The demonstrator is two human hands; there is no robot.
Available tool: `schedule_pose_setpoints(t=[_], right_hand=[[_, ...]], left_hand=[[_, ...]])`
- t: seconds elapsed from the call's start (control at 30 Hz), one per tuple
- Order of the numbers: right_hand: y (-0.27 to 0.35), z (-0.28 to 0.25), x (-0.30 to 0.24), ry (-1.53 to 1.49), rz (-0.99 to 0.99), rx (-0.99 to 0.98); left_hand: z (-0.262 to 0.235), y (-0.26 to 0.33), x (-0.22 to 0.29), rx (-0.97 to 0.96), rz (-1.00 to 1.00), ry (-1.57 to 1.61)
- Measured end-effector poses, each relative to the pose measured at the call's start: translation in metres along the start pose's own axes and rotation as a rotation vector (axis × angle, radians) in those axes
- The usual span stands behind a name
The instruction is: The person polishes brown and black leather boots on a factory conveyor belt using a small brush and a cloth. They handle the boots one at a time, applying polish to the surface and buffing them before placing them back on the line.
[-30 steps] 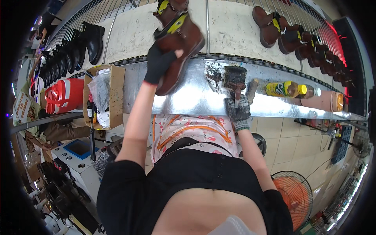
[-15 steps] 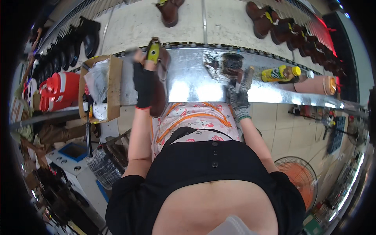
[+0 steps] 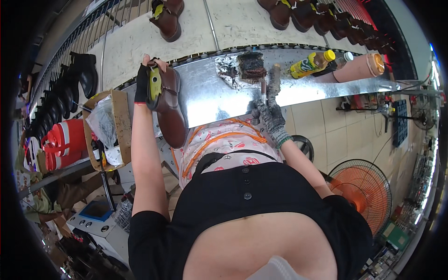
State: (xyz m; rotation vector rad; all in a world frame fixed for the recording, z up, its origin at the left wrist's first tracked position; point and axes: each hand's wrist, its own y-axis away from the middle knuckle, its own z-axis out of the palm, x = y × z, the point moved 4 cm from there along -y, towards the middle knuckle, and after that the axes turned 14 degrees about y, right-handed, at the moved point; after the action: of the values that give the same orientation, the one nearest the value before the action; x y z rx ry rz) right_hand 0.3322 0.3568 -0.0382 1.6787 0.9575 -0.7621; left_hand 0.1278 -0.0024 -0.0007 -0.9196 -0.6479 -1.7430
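Observation:
My left hand (image 3: 143, 85), in a black fingerless glove, grips a brown leather boot (image 3: 171, 119) by its upper end. A yellow-green shoe last (image 3: 155, 83) with a small hole shows in the boot's opening. The boot is tilted, its toe reaching over the near edge of the metal ledge. My right hand (image 3: 271, 119), in a stained grey knit glove, is closed around a slim brush-like tool (image 3: 263, 91) with a silver band. The tool's far end is close to a dark, caked block (image 3: 252, 65) on a stained sheet (image 3: 226, 70); I cannot tell whether they touch.
A yellow-labelled bottle (image 3: 311, 64) and a pinkish cylinder (image 3: 359, 68) lie on the metal ledge (image 3: 210, 100) at right. Brown boots (image 3: 301, 18) and black boots (image 3: 84, 74) stand on the conveyor (image 3: 196, 28). A cardboard box (image 3: 122, 126) is left; an orange fan (image 3: 361, 191) is right.
My left hand has moved left with the boot, which now shows more of its side. My right hand keeps hold of the tool near the dark block. The whole view has shifted and turned.

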Motion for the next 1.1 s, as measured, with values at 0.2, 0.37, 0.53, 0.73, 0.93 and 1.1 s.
schedule_pose_setpoints(t=[0.2,0.37,0.53,0.73,0.93,1.1], right_hand=[[0.028,0.005,-0.014,-0.226,0.106,-0.017],[0.041,0.003,-0.058,-0.279,-0.166,0.129],[0.034,-0.010,-0.053,-0.149,-0.139,0.078],[0.023,-0.026,-0.043,-0.105,-0.156,0.099],[0.034,-0.021,-0.127,0.120,-0.438,-0.155],[0.045,-0.008,-0.204,0.626,-0.878,-0.141]], left_hand=[[0.081,0.039,0.062,-0.239,0.375,0.238],[0.107,0.040,0.057,-0.451,0.570,0.382],[0.114,0.035,0.046,-0.441,0.548,0.362],[0.129,0.038,0.050,-0.515,0.465,0.251],[0.133,0.036,0.050,-0.567,0.398,0.259],[0.132,0.033,0.042,-0.572,0.462,0.301]])
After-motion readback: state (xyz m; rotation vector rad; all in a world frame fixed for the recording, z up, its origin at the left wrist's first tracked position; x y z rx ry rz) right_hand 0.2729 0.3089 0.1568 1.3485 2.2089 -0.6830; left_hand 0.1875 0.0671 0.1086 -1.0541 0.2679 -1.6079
